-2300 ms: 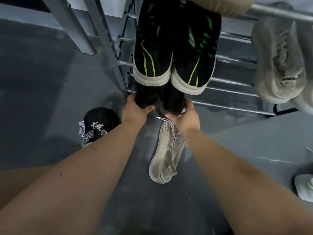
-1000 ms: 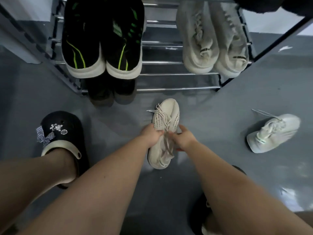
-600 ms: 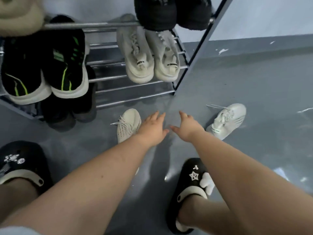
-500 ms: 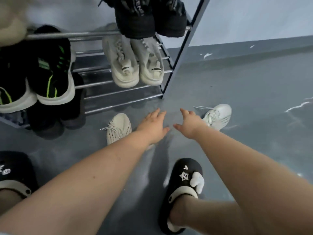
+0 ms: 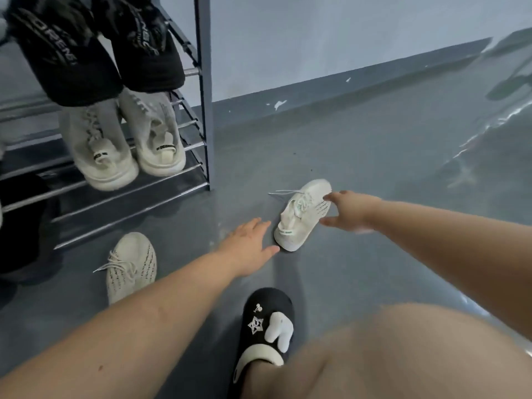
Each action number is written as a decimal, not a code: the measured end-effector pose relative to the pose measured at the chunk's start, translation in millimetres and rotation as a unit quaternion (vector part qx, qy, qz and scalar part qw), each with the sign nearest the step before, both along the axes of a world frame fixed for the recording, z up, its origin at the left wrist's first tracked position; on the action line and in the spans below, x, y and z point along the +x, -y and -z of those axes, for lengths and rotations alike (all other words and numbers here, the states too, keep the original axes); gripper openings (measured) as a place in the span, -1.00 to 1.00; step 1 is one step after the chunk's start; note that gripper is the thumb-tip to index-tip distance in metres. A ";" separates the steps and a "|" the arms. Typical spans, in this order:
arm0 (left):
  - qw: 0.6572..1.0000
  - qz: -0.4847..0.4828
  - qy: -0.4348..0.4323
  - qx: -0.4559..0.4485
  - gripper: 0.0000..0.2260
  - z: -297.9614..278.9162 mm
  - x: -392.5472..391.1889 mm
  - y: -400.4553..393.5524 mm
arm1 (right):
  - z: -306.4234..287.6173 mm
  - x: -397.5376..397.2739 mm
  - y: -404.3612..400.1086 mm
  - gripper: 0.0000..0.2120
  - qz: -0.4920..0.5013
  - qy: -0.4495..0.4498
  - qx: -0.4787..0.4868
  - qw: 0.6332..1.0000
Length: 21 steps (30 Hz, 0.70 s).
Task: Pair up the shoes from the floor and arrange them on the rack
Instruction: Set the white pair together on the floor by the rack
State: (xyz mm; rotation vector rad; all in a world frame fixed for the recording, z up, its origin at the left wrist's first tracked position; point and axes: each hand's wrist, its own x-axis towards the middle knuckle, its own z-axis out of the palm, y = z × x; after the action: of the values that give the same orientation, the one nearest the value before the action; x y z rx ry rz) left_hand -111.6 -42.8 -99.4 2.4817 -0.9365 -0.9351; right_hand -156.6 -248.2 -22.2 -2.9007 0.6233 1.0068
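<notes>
Two loose sneakers lie on the grey floor [image 5: 374,156] in front of the metal shoe rack [image 5: 203,90]. One is a white sneaker [image 5: 302,216] with pale green trim, lying well right of the rack's near corner post, its heel toward the camera and a lace trailing out to the left; a small dark mark on its heel tab is too small to read. The right hand [image 5: 349,211] reaches over this shoe with fingers spread wide, thumb and fingertips at its right side, not closed on it; whether they touch it cannot be told. The left hand [image 5: 249,243] is flat and open, holding nothing, its fingertips just beside the shoe's heel. Farther left, near the rack's lowest rails, lies a beige knit sneaker [image 5: 131,266] with rows of dark dashes along its side, partly covered by the left forearm. On the rack's far upper rail hang black slippers [image 5: 95,50] with straps bearing white block letters that read in part "OREN". Below them sits a pair of cream sneakers [image 5: 123,142], each heel tab carrying a short dark label too small to make out. At the near edge, a foot wears a black clog [image 5: 266,326] decorated with a silver star charm and a white plush charm.
</notes>
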 end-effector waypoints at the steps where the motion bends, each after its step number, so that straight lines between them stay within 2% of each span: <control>1: 1.000 0.006 -0.001 0.006 -0.41 3.9 1.9 4.3 | 12.0 -2.3 2.4 -0.35 0.014 -0.002 0.017 1.000; 6: 0.999 0.028 -0.005 0.030 -0.41 26.9 19.0 21.5 | 74.2 -4.9 3.7 -0.35 0.057 -0.018 0.089 0.994; 10: 0.997 0.035 -0.031 0.056 -0.41 51.1 34.4 35.6 | 107.9 1.5 8.3 -0.35 0.098 -0.011 0.110 0.989; 15: 0.992 -0.024 -0.109 0.061 -0.40 77.8 50.7 61.6 | 142.9 4.6 14.5 -0.37 0.230 0.012 0.144 0.962; 17: 0.983 -0.062 -0.162 0.051 -0.39 88.5 50.7 67.5 | 152.3 4.9 11.3 -0.37 0.314 0.031 0.203 0.927; 21: 0.960 -0.113 -0.257 0.016 -0.47 106.1 42.1 71.8 | 171.0 6.9 0.2 -0.44 0.504 0.128 0.332 0.787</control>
State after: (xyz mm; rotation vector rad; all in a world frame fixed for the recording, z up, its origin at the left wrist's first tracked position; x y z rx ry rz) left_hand -69.4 -114.6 -205.5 2.1372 -0.4591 -1.4190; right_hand -149.7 -248.4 -193.3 -1.6179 1.2477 0.4796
